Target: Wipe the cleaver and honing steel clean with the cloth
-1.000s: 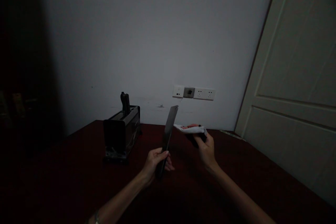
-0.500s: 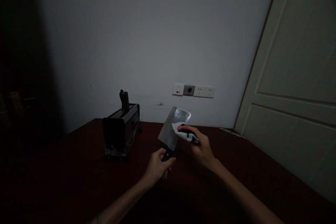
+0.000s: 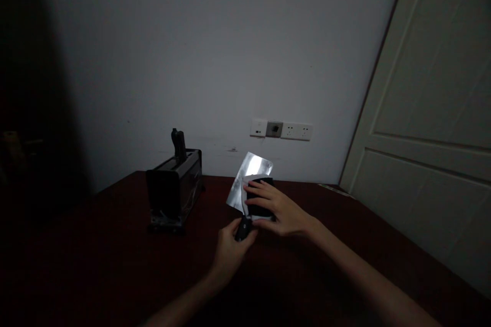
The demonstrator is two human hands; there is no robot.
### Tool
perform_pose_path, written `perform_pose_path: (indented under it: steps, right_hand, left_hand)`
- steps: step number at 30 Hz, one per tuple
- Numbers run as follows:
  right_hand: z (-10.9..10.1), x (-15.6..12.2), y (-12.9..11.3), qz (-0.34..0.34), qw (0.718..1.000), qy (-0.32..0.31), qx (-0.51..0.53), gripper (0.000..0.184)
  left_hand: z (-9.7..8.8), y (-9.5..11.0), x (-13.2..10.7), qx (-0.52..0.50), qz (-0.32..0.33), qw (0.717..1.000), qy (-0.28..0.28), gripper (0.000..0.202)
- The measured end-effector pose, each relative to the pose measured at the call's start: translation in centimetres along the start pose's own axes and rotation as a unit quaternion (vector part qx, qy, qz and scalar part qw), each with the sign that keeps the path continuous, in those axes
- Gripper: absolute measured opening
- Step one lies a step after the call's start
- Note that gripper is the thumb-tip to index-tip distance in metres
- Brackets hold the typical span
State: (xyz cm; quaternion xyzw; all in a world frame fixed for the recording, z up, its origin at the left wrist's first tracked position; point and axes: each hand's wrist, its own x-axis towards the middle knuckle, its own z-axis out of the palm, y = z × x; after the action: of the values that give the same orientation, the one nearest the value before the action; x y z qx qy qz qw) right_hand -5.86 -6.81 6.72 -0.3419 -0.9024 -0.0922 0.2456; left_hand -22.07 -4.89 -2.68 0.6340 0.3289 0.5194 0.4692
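Cleaver (image 3: 252, 170): one, left hand (image 3: 230, 250); one cloth (image 3: 256, 208), right hand (image 3: 282, 212).

My left hand (image 3: 230, 248) grips the black handle of a cleaver (image 3: 251, 171), its blade tilted up and away from me above the dark red table (image 3: 95, 265). My right hand (image 3: 278, 212) holds a cloth (image 3: 261, 208), dark with a pale edge, pressed against the blade's face. To the left stands a knife holder (image 3: 174, 191) with one knife handle (image 3: 177, 143) sticking up. A socket strip (image 3: 282, 130) sits on the wall behind.

Cleaver (image 3: 253, 167) lower blade hidden behind cloth (image 3: 261, 207), right hand (image 3: 280, 212); handle mostly buried in left hand (image 3: 229, 251).
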Motion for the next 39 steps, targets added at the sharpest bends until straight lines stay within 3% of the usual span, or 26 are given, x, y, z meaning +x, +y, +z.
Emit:
perform_pose_path:
  steps: [3, 8, 14, 22, 29, 36, 39]
  right_hand:
    - [0.3, 0.4, 0.2, 0.014, 1.0, 0.012, 0.009, 0.028]
    - [0.9, 1.0, 0.8, 0.007, 0.999, 0.032, 0.01, 0.02]
    - [0.4, 1.5, 0.7, -0.014, 0.999, 0.028, 0.007, 0.015]
    - [2.4, 1.6, 0.2, 0.032, 0.995, 0.078, -0.044, 0.015]
    - [0.6, 1.9, 0.2, -0.032, 0.998, 0.007, -0.061, 0.013]
    - [1.4, 2.2, -0.4, 0.0, 0.995, 0.039, -0.093, 0.016]
    - [0.8, 2.3, -0.4, -0.02, 0.996, 0.031, -0.085, 0.015]
  left_hand:
    - [0.0, -0.3, -0.1, -0.004, -0.011, 1.0, -0.003, 0.026]
    - [0.0, -0.5, -0.3, -0.05, -0.084, 0.995, -0.017, 0.038]
    - [-0.3, -0.5, -0.2, -0.034, -0.042, 0.998, -0.02, 0.032]
    - [-0.5, -1.7, 0.0, 0.016, 0.0, 1.0, 0.007, 0.028]
    - [-0.6, -1.2, -0.2, 0.032, 0.001, 0.999, 0.014, 0.035]
    - [-0.7, -1.1, -0.3, 0.046, 0.009, 0.999, 0.011, 0.038]
    - [-0.7, -1.0, -0.3, 0.05, 0.013, 0.999, 0.007, 0.037]
